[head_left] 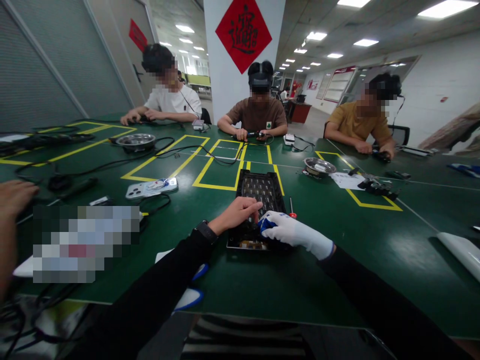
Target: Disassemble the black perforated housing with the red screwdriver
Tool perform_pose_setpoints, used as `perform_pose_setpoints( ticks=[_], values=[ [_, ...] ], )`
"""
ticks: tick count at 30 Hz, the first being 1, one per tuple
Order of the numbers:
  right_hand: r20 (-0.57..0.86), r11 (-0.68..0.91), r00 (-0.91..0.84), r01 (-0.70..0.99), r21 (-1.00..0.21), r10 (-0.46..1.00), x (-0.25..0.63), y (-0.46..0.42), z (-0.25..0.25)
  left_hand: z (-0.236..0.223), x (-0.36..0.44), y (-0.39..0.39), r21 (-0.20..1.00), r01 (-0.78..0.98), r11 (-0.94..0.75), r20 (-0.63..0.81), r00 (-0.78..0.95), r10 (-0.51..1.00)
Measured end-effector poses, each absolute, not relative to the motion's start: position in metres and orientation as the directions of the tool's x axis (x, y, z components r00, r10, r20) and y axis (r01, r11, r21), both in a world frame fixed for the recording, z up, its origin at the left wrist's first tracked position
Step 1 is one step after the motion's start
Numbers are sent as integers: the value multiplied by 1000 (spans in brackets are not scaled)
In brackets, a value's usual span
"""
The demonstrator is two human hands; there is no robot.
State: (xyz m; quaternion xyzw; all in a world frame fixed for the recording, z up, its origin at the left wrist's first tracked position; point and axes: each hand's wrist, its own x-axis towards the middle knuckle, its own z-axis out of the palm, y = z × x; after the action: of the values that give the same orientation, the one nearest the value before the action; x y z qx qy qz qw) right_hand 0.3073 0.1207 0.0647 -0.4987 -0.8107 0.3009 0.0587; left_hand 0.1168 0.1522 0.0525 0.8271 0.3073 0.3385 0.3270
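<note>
A black open casing (264,187) lies on the green table in front of me, with rows of small pale pieces inside. A brownish circuit-like part (253,245) shows at its near end. My bare left hand (238,214), with a dark band on the wrist, rests over the casing's left side, its fingers curled downward. Wearing a white glove with blue fingertips, my right hand (287,227) is bent closed over the right side. The two hands nearly meet; whatever the fingertips hold is hidden. Just beyond the glove lies a screwdriver (292,215) with a red handle.
White gloves with blue cuffs (187,300) lie under my left forearm. A phone (152,188), cables and a metal bowl (135,142) are leftward; another bowl (319,167) and black parts (378,188) are rightward. Someone's hand (15,197) enters at left. Three people sit opposite.
</note>
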Motion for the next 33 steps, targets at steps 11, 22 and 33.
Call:
perform_pose_setpoints(
  ticks=[11, 22, 33],
  values=[
    [-218, 357, -513, 789, -500, 830, 305, 120, 69, 49, 120, 149, 736, 387, -556, 278, 575, 769],
    [-265, 204, -425, 783, -588, 866, 306, 123, 63, 53, 113, 149, 810, 300, -503, 99, 776, 622],
    [-208, 187, -399, 750, -635, 893, 304, 122, 66, 52, 113, 149, 796, 361, -485, 36, 773, 634]
  ],
)
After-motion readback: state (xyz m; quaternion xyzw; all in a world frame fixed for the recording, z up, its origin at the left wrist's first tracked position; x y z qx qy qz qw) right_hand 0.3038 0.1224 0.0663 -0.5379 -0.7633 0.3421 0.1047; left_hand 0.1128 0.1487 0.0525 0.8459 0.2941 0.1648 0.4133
